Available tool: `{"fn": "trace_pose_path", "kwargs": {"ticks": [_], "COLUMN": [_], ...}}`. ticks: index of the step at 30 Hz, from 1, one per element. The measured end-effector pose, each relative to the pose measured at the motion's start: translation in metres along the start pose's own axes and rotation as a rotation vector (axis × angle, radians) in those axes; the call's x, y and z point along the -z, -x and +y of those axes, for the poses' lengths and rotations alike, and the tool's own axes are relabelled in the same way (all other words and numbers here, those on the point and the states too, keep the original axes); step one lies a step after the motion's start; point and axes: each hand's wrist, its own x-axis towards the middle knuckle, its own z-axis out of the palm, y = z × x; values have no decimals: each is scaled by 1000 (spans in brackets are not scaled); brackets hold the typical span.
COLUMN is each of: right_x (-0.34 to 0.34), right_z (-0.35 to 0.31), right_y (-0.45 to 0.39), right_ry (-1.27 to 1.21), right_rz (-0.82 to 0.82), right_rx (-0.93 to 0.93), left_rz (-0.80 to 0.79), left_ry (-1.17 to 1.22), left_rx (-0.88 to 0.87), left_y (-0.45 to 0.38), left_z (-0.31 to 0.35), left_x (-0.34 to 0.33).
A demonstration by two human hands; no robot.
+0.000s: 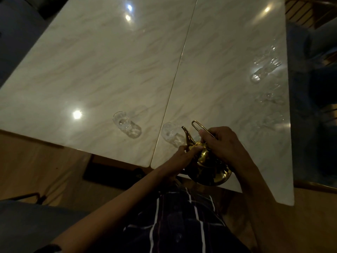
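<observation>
A shiny gold teapot (209,167) sits at the near edge of the marble table (109,70), tilted with its spout toward a small clear glass (168,133). My right hand (224,143) grips the teapot's thin wire handle (197,125). Fingers of my left hand (184,152) press on the lid at the teapot's top. A second clear glass (125,124) stands to the left of the first one, apart from it.
Several more clear glasses (262,73) stand along the table's right edge. A seam (182,57) runs down the middle where two tabletops meet. Dark chairs stand at the left, and wooden floor lies beyond the right edge.
</observation>
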Motion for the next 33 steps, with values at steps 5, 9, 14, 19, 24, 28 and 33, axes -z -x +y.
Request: {"fn": "trace_pose_path", "kwargs": {"ticks": [5,9,14,19,24,28,33], "right_x": [0,1,0,-1,-2,-3,-6], "right_z": [-1,-1,2,2,3,5,8], "right_y": [-1,-1,-2,-3,-6,-7,-10], "right_ry": [9,14,10,8,20,12,-17], "right_rz": [0,-7,0,0,0,-5,-14], "right_rx": [9,6,-2,-5,-9,-6,-4], "left_rz": [19,15,-6,-12,-3,-1,9], "left_ry": [30,26,41,39,28,23,5], "left_rx": [12,24,52,67,53,41,41], "left_y": [4,-3,14,13,10,5,2], "left_z": [4,-1,17,16,13,9,7], "left_x": [0,2,-1,0,1,3,4]}}
